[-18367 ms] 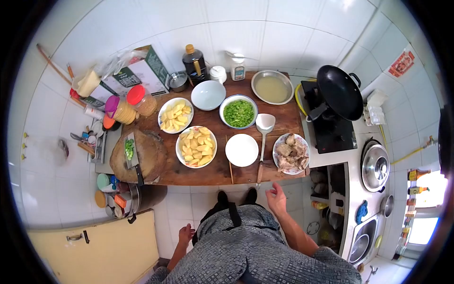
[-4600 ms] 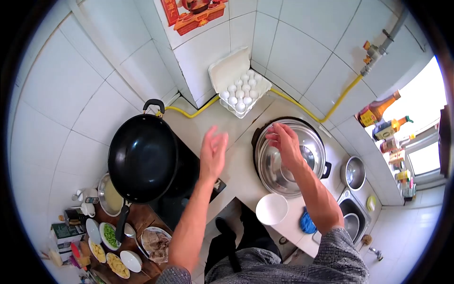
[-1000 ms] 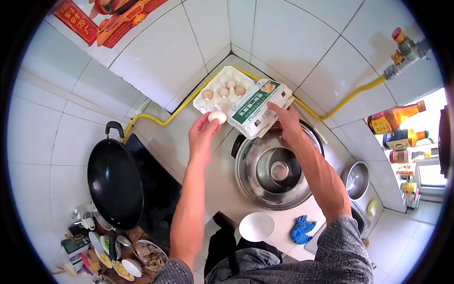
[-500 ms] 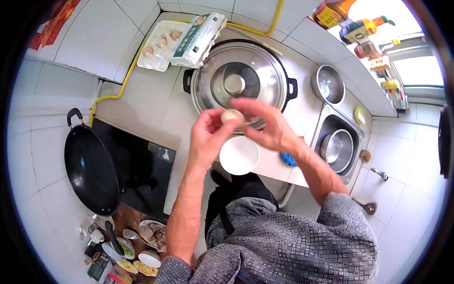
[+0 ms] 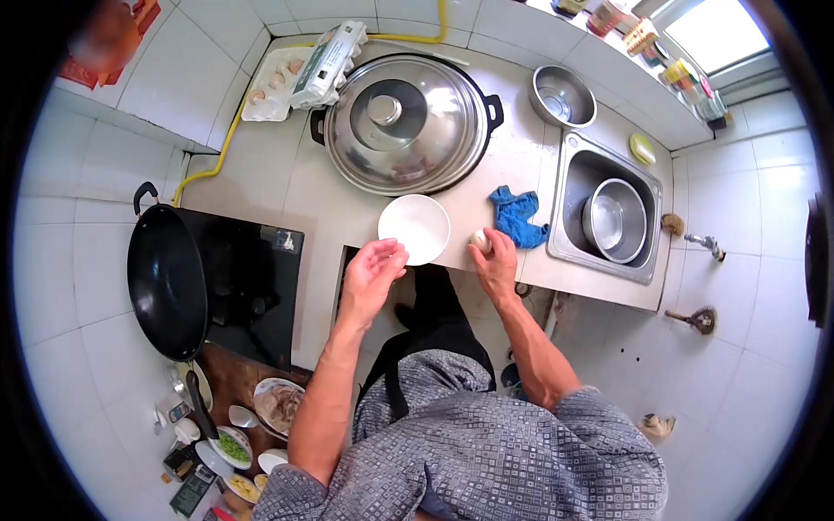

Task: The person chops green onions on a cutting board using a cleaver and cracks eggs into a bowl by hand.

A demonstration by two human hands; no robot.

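Step in hand looks like egg handling: right hand point(image 5: 496, 266) pinches a pale oval egg point(image 5: 480, 240) right of frame centre, near the round white bowl point(image 5: 414, 228). Left hand point(image 5: 373, 274), loosely open, seems empty; bowl contact unclear. Next move calls for a light, steady pinch.
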